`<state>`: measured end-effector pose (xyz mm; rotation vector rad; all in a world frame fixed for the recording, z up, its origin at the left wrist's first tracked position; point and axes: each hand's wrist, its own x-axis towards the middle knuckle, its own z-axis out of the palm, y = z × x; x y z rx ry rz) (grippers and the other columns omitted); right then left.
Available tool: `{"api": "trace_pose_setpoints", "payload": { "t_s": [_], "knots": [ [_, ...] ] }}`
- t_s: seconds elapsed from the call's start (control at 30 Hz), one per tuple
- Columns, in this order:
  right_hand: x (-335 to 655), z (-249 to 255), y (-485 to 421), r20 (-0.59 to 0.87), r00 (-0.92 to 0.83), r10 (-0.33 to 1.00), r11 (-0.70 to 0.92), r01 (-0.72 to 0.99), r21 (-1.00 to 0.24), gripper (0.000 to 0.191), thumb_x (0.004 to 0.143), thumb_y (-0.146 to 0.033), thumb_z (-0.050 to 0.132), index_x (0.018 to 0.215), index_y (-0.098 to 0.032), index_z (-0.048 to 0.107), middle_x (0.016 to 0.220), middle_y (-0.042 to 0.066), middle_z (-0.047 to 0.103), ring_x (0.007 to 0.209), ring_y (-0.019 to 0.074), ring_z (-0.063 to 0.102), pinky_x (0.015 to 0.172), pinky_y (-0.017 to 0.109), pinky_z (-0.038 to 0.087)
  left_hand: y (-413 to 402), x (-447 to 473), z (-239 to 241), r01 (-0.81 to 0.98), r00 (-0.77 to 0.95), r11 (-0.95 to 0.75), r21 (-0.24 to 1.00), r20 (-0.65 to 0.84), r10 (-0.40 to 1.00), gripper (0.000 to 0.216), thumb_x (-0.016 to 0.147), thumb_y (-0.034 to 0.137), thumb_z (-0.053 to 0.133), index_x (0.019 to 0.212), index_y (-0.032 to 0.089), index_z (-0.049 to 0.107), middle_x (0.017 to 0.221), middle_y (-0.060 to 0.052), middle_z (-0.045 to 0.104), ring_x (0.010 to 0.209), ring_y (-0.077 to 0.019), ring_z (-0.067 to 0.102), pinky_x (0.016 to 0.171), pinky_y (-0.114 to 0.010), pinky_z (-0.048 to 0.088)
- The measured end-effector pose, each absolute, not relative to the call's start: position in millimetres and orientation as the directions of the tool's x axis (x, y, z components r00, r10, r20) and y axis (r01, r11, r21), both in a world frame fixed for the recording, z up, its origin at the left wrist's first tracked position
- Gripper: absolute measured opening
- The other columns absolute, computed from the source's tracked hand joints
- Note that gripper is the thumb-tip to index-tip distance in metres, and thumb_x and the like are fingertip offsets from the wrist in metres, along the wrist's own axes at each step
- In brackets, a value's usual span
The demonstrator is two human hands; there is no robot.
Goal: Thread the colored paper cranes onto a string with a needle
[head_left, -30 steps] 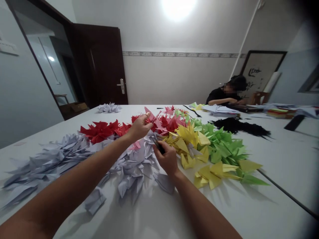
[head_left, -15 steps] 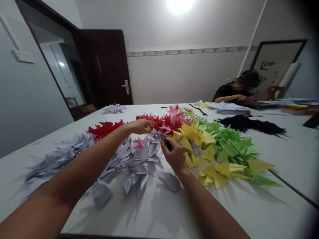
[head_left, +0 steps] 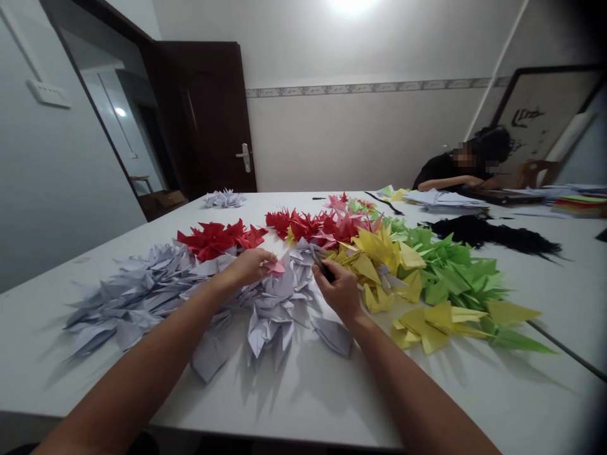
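Pink folded paper (head_left: pixel 275 268) at the fingertips of the left hand (head_left: pixel 251 265), against a heap of white folded papers (head_left: pixel 272 322); thumb and fingers close together, cannot tell whether pinching or only touching. Curled firmly around a dark-handled tool (head_left: pixel 328 272), the right hand (head_left: pixel 340 292), just left of yellow papers (head_left: pixel 367 253). Spread loose over a white table (head_left: pixel 289 398), also red papers (head_left: pixel 211 240) beyond the left hand and green papers (head_left: pixel 450 272) at right, with black strands (head_left: pixel 488 234) farther off. Far left, through a doorway (head_left: pixel 121 120), a brown cardboard box (head_left: pixel 164 200), contents too small to tell. Far right, a person (head_left: pixel 434 170) in black, bent over near stacked sheets (head_left: pixel 446 200).
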<state>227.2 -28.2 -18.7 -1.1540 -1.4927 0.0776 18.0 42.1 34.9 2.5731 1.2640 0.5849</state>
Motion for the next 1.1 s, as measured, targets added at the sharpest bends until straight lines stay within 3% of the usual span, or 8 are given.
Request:
{"api": "trace_pose_setpoints", "payload": {
  "t_s": [0.13,0.27,0.33,0.43,0.6,0.83,1.1],
  "knots": [
    [223,-17,-31,0.717,0.140,0.682,0.506,0.618,-0.602,0.023,0.080,-0.033,0.053,0.071,-0.016,0.064,0.058,0.000,0.058,0.052,0.0127,0.052,0.052,0.022,0.039,45,13,24,0.655,0.505,-0.662,0.365,0.440,0.743,0.014,0.073,0.018,0.057,0.080,0.017,0.069,0.087,-0.007,0.070,0.082,-0.0212,0.063,0.077,-0.030,0.047],
    [218,-18,-33,0.711,0.113,0.694,0.523,0.599,-0.607,0.022,0.080,-0.034,0.054,0.077,-0.016,0.066,0.062,0.001,0.063,0.055,0.0134,0.056,0.055,0.022,0.042,39,11,12,0.520,0.183,-0.697,0.493,0.733,0.655,0.016,0.077,0.031,0.061,0.082,0.016,0.065,0.100,-0.012,0.067,0.094,-0.0233,0.062,0.079,-0.033,0.049],
    [215,-19,-34,0.692,0.096,0.716,0.530,0.571,-0.627,0.023,0.080,-0.036,0.056,0.083,-0.016,0.067,0.068,0.003,0.067,0.060,0.0152,0.060,0.059,0.024,0.046,33,12,7,0.429,0.061,-0.675,0.600,0.726,0.685,0.020,0.077,0.034,0.062,0.085,0.015,0.063,0.101,-0.012,0.067,0.091,-0.0218,0.063,0.074,-0.031,0.051],
    [210,-19,-38,0.661,0.048,0.749,0.535,0.545,-0.645,0.029,0.079,-0.039,0.058,0.094,-0.016,0.066,0.081,0.006,0.071,0.069,0.0181,0.064,0.064,0.026,0.049,24,14,0,0.296,0.049,-0.636,0.713,0.653,0.756,0.019,0.077,0.032,0.062,0.085,0.015,0.060,0.093,-0.009,0.069,0.078,-0.0175,0.065,0.066,-0.026,0.051],
    [203,-15,-49,0.681,-0.067,0.730,0.604,0.531,-0.595,0.026,0.083,-0.034,0.055,0.100,-0.016,0.064,0.088,0.008,0.071,0.077,0.0188,0.066,0.068,0.027,0.051,19,16,-5,0.240,0.079,-0.617,0.750,0.618,0.782,0.016,0.076,0.029,0.064,0.083,0.016,0.056,0.069,-0.001,0.064,0.053,-0.0105,0.058,0.051,-0.020,0.045],
    [192,-12,-59,0.664,-0.184,0.725,0.634,0.555,-0.538,0.023,0.084,-0.031,0.055,0.099,-0.017,0.064,0.082,0.005,0.070,0.070,0.0152,0.064,0.064,0.023,0.048,6,28,1,-0.061,0.075,-0.533,0.844,0.536,0.841,0.025,0.075,0.024,0.065,0.095,0.017,0.051,0.077,-0.001,0.066,0.068,-0.0140,0.064,0.059,-0.021,0.048],
    [192,-15,-54,0.566,-0.045,0.823,0.476,0.596,-0.647,0.027,0.085,-0.037,0.053,0.086,-0.015,0.069,0.067,0.001,0.066,0.058,0.0130,0.057,0.055,0.020,0.042,-8,36,-3,-0.016,0.164,-0.579,0.815,0.573,0.803,0.041,0.077,0.021,0.064,0.115,0.017,0.049,0.074,-0.001,0.064,0.061,-0.0114,0.061,0.057,-0.019,0.047]
  ]
}}
